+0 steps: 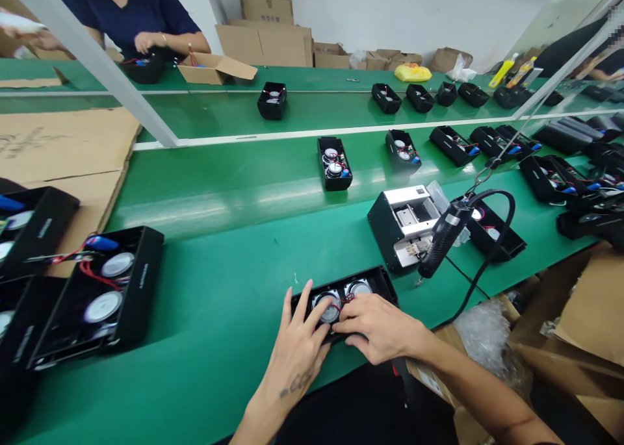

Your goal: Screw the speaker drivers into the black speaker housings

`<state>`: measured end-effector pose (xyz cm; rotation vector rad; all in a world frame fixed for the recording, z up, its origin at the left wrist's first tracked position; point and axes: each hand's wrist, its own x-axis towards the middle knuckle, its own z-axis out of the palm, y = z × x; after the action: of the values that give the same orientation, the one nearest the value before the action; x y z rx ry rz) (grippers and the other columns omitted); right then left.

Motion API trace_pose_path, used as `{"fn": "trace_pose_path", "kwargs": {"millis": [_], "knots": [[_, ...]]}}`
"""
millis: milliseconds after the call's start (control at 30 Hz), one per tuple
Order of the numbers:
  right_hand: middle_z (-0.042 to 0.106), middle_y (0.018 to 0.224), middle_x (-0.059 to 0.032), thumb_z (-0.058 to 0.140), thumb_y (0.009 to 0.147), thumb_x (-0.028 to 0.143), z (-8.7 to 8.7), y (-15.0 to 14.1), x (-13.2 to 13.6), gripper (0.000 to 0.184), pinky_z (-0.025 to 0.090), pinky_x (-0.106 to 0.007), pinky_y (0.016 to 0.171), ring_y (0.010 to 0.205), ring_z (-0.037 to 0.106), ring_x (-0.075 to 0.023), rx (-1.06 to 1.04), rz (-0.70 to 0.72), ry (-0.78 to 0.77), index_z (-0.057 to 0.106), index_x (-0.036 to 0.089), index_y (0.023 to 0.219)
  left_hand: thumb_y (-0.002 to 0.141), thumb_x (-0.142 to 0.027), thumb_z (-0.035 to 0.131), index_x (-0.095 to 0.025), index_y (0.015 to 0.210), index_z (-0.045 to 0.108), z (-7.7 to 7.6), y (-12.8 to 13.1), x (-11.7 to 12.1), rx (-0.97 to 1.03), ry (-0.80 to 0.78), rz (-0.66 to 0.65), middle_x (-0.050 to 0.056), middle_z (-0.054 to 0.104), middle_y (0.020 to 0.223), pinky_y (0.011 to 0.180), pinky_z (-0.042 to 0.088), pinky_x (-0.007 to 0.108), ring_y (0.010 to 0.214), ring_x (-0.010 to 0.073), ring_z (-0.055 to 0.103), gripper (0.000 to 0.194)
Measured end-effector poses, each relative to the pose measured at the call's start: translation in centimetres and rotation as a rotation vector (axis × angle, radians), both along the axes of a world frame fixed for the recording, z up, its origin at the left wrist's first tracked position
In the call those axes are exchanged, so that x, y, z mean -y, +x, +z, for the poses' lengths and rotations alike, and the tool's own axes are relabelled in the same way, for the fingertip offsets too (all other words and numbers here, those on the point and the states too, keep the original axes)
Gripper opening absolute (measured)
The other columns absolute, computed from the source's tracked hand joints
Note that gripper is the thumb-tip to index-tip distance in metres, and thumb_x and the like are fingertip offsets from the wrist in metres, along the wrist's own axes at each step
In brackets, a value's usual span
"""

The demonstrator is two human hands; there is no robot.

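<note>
An open black speaker housing [371,281] lies at the near edge of the green belt, with two round silver speaker cones and red wires inside. My left hand [298,345] rests on its left end, fingers spread, fingertips on the left cone. My right hand [381,329] lies over the housing's front middle, fingers curled down onto the wires; what they pinch is hidden. An electric screwdriver [442,237] hangs on a cable just right of the housing.
A screw-feeder box [403,224] stands behind the housing. More open housings [100,295] sit at the left on cardboard, and several others [334,162] ride the belts. A person in a dark shirt [141,13] works at the far left. Cardboard boxes [592,312] stand at the right.
</note>
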<state>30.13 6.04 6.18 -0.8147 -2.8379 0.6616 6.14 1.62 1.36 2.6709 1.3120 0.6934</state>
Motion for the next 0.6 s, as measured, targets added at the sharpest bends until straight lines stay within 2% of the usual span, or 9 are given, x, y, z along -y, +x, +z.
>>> {"fn": "trace_pose_path", "kwargs": {"millis": [133,200,267,333,400,500,600], "knots": [[0.083,0.108,-0.0097,0.061,0.1,0.009,-0.4,0.0,0.2,0.029,0.05,-0.037,0.088,0.095,0.073,-0.0231,0.008,-0.005,0.032,0.079,0.017,0.12,0.082,-0.03,0.09,-0.026,0.118,0.08,0.2,0.0,-1.1,-0.057,-0.029,-0.034,0.006,0.071,0.149,0.136,0.003,0.082,0.164,0.0494,0.035,0.037],[0.083,0.109,-0.0104,0.064,0.1,0.011,0.3,-0.4,-0.7,0.024,0.051,-0.037,0.09,0.099,0.075,-0.0245,0.032,-0.021,-0.007,0.079,0.017,0.118,0.085,-0.031,0.088,-0.029,0.117,0.081,0.7,-0.3,-2.7,-0.052,-0.104,-0.069,0.006,0.073,0.146,0.133,0.007,0.086,0.162,0.05,0.038,0.033],[0.083,0.11,-0.0107,0.071,0.098,0.018,1.6,-1.0,-2.3,0.02,0.051,-0.037,0.087,0.099,0.077,-0.0266,0.078,-0.065,-0.064,0.079,0.017,0.117,0.087,-0.035,0.086,-0.032,0.112,0.084,1.5,-0.8,-5.0,-0.048,-0.253,-0.114,0.005,0.074,0.143,0.132,0.013,0.085,0.16,0.049,0.041,0.025],[0.084,0.11,-0.0113,0.077,0.093,0.023,3.1,-1.7,-4.3,0.027,0.05,-0.035,0.081,0.097,0.078,-0.0289,0.132,-0.112,-0.115,0.079,0.018,0.119,0.084,-0.043,0.089,-0.031,0.099,0.086,2.5,-1.2,-7.7,-0.046,-0.445,-0.145,0.004,0.073,0.143,0.132,0.021,0.079,0.156,0.0465,0.046,0.019],[0.085,0.11,-0.0113,0.081,0.089,0.024,4.3,-2.3,-6.1,0.037,0.048,-0.032,0.076,0.096,0.08,-0.03,0.173,-0.147,-0.173,0.079,0.019,0.125,0.082,-0.052,0.089,-0.029,0.087,0.086,3.4,-1.5,-10.0,-0.042,-0.563,-0.161,0.003,0.073,0.143,0.131,0.035,0.065,0.148,0.0405,0.056,0.024],[0.087,0.107,-0.0112,0.085,0.085,0.025,5.0,-2.9,-7.3,0.048,0.046,-0.03,0.072,0.096,0.081,-0.0304,0.217,-0.16,-0.224,0.078,0.018,0.132,0.083,-0.058,0.086,-0.027,0.081,0.084,4.1,-1.7,-11.7,-0.04,-0.593,-0.171,0.001,0.074,0.14,0.116,0.051,0.046,0.129,0.0299,0.069,0.03],[0.087,0.102,-0.01,0.085,0.085,0.029,4.4,-3.1,-7.0,0.051,0.046,-0.029,0.07,0.095,0.081,-0.0299,0.217,-0.169,-0.176,0.079,0.019,0.135,0.085,-0.056,0.084,-0.027,0.081,0.084,4.1,-1.6,-11.7,-0.035,-0.586,-0.179,0.001,0.074,0.138,0.108,0.053,0.04,0.12,0.0253,0.071,0.029]]}}
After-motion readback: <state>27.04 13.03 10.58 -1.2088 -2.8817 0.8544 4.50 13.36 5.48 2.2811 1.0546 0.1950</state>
